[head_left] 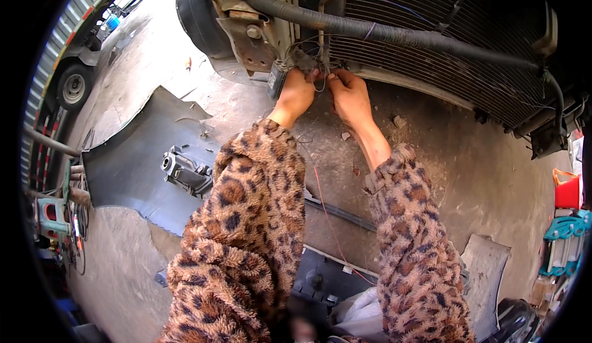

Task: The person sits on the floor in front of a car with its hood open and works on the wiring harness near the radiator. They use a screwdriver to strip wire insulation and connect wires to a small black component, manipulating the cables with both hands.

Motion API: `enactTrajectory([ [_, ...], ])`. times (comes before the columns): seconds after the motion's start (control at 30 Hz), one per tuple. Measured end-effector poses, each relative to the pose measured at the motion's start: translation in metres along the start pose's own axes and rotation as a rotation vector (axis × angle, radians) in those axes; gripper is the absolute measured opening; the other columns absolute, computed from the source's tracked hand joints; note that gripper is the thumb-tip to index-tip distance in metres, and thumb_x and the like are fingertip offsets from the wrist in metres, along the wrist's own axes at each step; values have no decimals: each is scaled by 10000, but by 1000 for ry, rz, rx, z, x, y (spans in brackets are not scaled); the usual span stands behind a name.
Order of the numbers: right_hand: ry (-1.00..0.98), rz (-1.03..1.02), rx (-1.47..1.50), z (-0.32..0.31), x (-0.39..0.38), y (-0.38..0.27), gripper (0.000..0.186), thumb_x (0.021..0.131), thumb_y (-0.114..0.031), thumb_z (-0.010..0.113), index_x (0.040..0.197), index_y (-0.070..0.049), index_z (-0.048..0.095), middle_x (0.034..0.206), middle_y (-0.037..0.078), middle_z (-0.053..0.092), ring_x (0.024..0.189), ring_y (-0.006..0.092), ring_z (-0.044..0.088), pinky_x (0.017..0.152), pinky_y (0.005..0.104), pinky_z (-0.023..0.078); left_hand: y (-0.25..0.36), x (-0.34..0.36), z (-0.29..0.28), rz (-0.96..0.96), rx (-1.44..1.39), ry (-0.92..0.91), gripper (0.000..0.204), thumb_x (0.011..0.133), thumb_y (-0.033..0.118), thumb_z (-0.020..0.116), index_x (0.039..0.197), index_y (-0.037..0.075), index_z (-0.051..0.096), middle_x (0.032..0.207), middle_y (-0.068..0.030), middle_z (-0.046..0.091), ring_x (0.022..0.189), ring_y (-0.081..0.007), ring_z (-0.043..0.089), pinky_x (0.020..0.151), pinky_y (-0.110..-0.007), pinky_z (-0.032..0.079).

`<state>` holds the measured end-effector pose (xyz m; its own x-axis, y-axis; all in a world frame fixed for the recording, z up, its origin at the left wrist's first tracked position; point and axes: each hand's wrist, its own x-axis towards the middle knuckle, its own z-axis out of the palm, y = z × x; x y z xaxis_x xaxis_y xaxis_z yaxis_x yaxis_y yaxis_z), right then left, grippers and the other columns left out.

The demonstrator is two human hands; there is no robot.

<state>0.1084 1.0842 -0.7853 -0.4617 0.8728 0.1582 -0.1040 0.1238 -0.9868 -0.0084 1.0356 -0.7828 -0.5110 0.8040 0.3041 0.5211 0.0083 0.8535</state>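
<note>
Both hands are raised to the underside of a vehicle's stripped front end. My left hand (pixel 296 98) has its fingers closed at a bundle of thin wires (pixel 320 82), beside a small dark box (pixel 277 82) hanging near the wrist. Close by on the right, my right hand (pixel 351 99) pinches the same thin wires between thumb and forefinger. The fingertips nearly meet, and the exact wire ends are too small to make out. Just above and behind the hands runs the lower edge of a finned radiator (pixel 407 65).
A thick wrapped hose (pixel 382 31) crosses in front of the radiator. A rusty bracket (pixel 246 44) sits at the upper left, by a tyre (pixel 200 25). On the floor lie a dark panel (pixel 139 152), a headlamp-like part (pixel 188 170) and a red wire (pixel 327 207). Teal tool cases (pixel 564 227) stand right.
</note>
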Motion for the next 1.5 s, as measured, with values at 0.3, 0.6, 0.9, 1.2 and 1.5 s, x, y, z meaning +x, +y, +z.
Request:
enactTrajectory([
  [0.3, 273, 197, 687, -11, 6, 12, 244, 891, -271, 609, 798, -50, 561, 632, 6, 521, 484, 97, 451, 434, 250, 383, -5, 6, 1, -83, 89, -91, 348, 895, 263, 562, 950, -78, 610, 853, -272, 627, 860, -420, 598, 730, -417, 442],
  [0.6, 265, 249, 704, 0, -4, 9, 418, 948, -414, 466, 841, -21, 563, 626, 25, 520, 476, 116, 429, 434, 273, 364, -8, 11, 1, -159, 37, -134, 328, 894, 274, 561, 905, -46, 630, 838, -257, 633, 850, -409, 610, 709, -417, 452],
  [0.9, 256, 275, 580, -4, -5, 4, 439, 955, -437, 418, 858, -46, 592, 615, 6, 522, 472, 106, 440, 427, 255, 367, 3, 0, 5, -71, 68, -5, 352, 889, 273, 565, 1043, -43, 598, 984, -281, 612, 981, -423, 567, 819, -402, 433],
  [1.2, 441, 185, 479, 18, -17, 13, 417, 961, -401, 413, 771, -52, 541, 550, 9, 450, 425, 95, 376, 385, 241, 302, -5, -1, 9, 6, 24, -34, 326, 893, 260, 559, 962, -54, 614, 887, -238, 629, 856, -381, 598, 750, -405, 447],
  [1.5, -63, -109, -216, 63, -136, 38, 332, 939, -259, 493, 710, -21, 530, 590, 43, 497, 508, 190, 469, 496, 311, 358, -51, 5, 23, 184, 2, -231, 458, 716, 220, 637, 1153, 130, 538, 1114, -176, 578, 1072, -353, 526, 920, -396, 439],
])
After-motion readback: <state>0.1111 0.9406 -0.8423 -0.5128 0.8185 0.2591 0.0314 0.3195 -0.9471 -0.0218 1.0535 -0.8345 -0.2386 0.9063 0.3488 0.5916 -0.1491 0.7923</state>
